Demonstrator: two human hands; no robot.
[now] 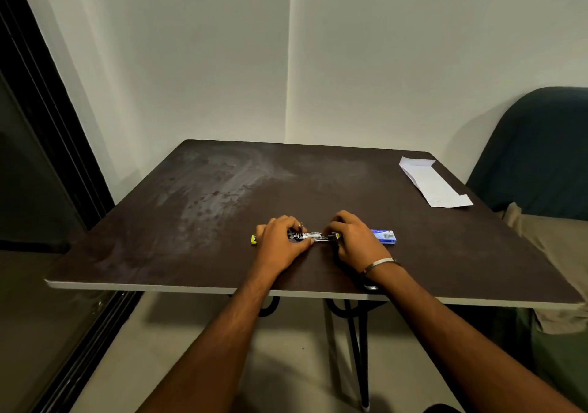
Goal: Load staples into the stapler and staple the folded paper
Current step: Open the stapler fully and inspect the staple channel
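Observation:
A stapler [313, 237] lies flat on the dark table [222, 209], opened out so its metal staple channel shows between my hands; a yellow end pokes out at the far left. My left hand [281, 242] grips the stapler's left part with curled fingers. My right hand [353, 239] grips its right end. A blue staple box [385, 236] lies just right of my right hand, partly hidden behind it. The folded white paper [434, 182] rests at the table's far right corner, well away from both hands.
A dark blue chair back [541, 148] and a beige cushion [556, 247] stand right of the table. White walls meet behind it. A dark door frame [47, 110] runs along the left. The table's near edge [191, 287] lies under my forearms.

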